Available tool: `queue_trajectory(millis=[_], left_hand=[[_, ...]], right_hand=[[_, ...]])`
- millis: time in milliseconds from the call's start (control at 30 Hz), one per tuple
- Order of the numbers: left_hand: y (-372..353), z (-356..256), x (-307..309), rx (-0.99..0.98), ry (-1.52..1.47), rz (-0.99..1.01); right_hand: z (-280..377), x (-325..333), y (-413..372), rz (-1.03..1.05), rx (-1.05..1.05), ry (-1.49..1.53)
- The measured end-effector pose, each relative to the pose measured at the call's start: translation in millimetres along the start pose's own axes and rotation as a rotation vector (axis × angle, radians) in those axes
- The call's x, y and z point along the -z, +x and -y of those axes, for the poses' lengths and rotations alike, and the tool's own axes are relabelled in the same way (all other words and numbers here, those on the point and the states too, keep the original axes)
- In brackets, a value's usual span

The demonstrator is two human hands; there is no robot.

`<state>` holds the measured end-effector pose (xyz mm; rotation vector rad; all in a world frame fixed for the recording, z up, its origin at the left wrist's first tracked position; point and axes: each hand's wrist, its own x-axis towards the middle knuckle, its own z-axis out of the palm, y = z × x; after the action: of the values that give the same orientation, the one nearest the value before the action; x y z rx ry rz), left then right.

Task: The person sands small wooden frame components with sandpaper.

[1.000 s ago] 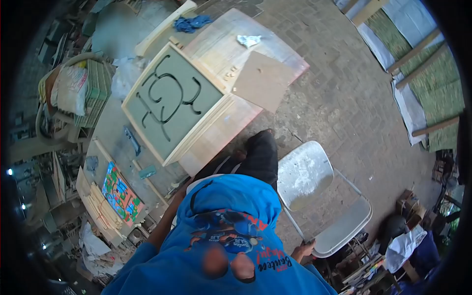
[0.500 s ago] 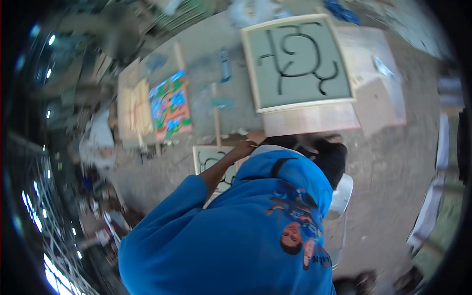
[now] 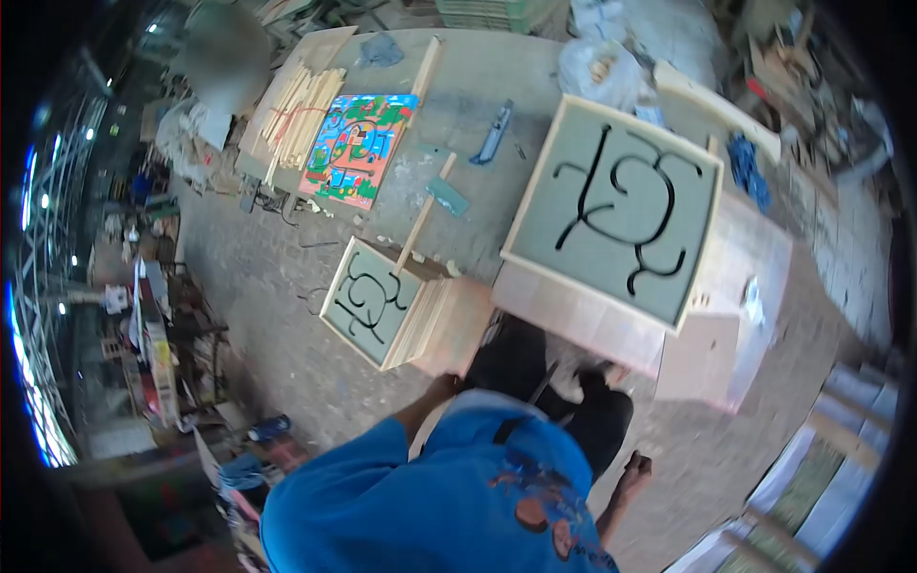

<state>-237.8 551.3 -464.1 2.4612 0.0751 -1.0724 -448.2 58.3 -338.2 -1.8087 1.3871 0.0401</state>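
My left hand point(image 3: 444, 387) is beside my lap, close to the lower edge of a stack of framed boards point(image 3: 444, 325); its fingers are too dark and small to make out. The top board point(image 3: 368, 301) of that stack is grey-green with black curved lines and a pale wooden rim. My right hand point(image 3: 638, 465) is out at my right side over the floor, fingers curled, with nothing visible in it. In front of me a larger framed board point(image 3: 621, 210) with similar black curves lies tilted on a pinkish panel point(image 3: 573, 310).
On the grey table point(image 3: 468, 91) lie a colourful picture board point(image 3: 358, 148), thin wooden strips point(image 3: 301, 119), a blue cutter-like tool point(image 3: 492, 134) and a teal piece point(image 3: 447, 196). A plastic bag point(image 3: 600, 72) and blue cloth point(image 3: 748, 172) are at the back. A blurred person point(image 3: 220, 57) is far left.
My view has turned and shifted, so the table and boards show lower and tilted. The stack of framed boards now shows more fully. My right hand has come into view at the right.
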Motion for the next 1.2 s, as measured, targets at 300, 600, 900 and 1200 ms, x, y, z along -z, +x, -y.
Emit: queue_trajectory(millis=[300,600,900,1200], left_hand=[[26,131,-271,-0.112,-0.120,0.076],[39,155,-296,-0.170,-0.040,0.092],[-38,292,-270,-0.274,0.101,0.126],[-29,280,-224,-0.320,0.287,0.210]], right_hand=[[55,-254,109,0.793,0.858,-0.362],[-307,-421,264,1.119,1.182,-0.900],[-25,-378,228,0.747,1.322,-0.770],[56,-298,147,0.558,0.822,-0.183]])
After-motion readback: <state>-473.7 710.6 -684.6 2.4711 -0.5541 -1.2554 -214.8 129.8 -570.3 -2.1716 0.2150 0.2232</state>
